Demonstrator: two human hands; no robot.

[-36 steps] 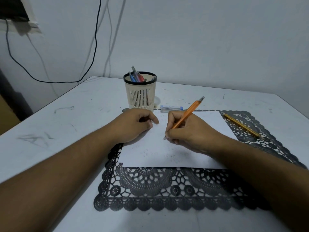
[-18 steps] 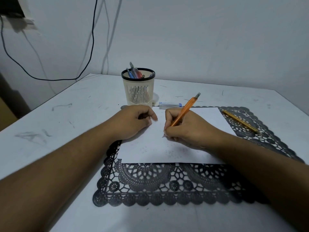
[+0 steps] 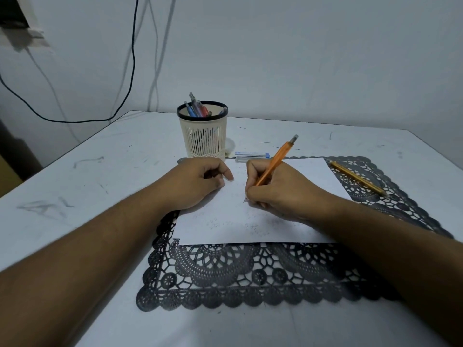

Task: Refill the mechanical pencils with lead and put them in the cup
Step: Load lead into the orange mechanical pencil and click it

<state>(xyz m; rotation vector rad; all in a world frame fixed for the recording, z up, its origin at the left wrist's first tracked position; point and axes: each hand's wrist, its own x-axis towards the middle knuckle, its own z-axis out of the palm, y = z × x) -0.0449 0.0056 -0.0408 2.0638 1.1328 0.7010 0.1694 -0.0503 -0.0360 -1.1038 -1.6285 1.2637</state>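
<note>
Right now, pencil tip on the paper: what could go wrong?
1. The right hand grips the orange pencil tip-down on the paper; hard pressing may snap the lead.
2. The yellow pencil lies loose on the lace mat, close to the right forearm, which could knock it.

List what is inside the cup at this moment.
Inside the cup, the top ends of several pencils, blue, clear and reddish, stick up above the rim. Their lower parts and any others deeper down are hidden by the wall.
</note>
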